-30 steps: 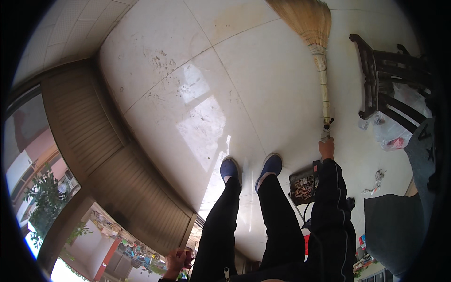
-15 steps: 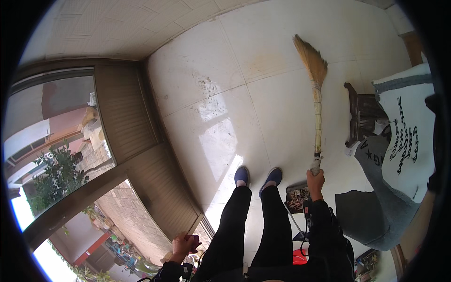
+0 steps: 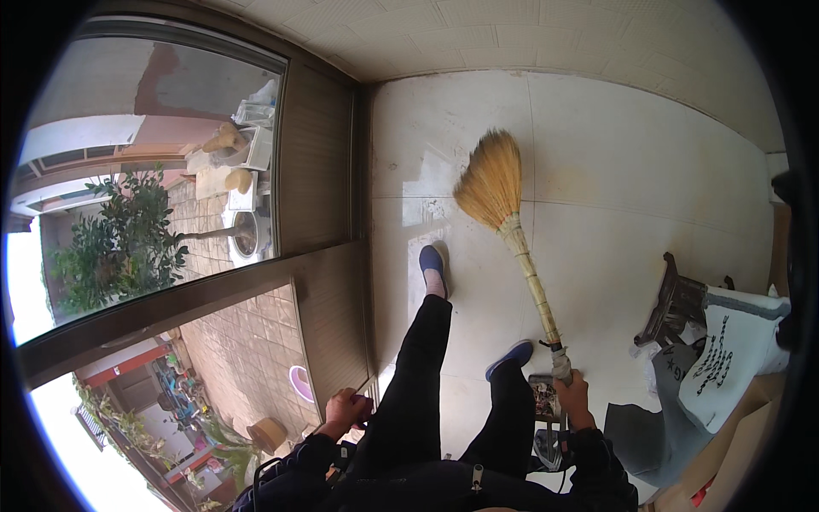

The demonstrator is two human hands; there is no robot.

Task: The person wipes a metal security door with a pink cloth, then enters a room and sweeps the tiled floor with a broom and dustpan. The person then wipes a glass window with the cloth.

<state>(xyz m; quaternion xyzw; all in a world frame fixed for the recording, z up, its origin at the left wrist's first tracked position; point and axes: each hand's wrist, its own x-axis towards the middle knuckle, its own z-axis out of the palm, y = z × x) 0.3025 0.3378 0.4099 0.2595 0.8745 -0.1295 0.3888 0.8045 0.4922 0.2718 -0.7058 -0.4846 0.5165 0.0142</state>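
Observation:
My right hand is closed round the wrapped end of a straw broom. The broom slants away from me, its fanned bristles over the pale tiles ahead of my feet. Close by that hand is a dustpan with debris in it, partly covered by my arm and leg. Beside my left thigh, my left hand is closed on a small dark red object. Its kind cannot be made out, since the fingers and leg cover most of it.
At left stands a brown-framed glass door, with a paved yard and plants beyond. A tiled wall bounds the far side. To the right are a dark wooden stool, a white printed cloth, a grey cloth and a cardboard box.
The broom head has swung left and nearer, its bristles now spread. My left foot has stepped forward, apart from the right. The view has turned and shifted; both hands keep their grip.

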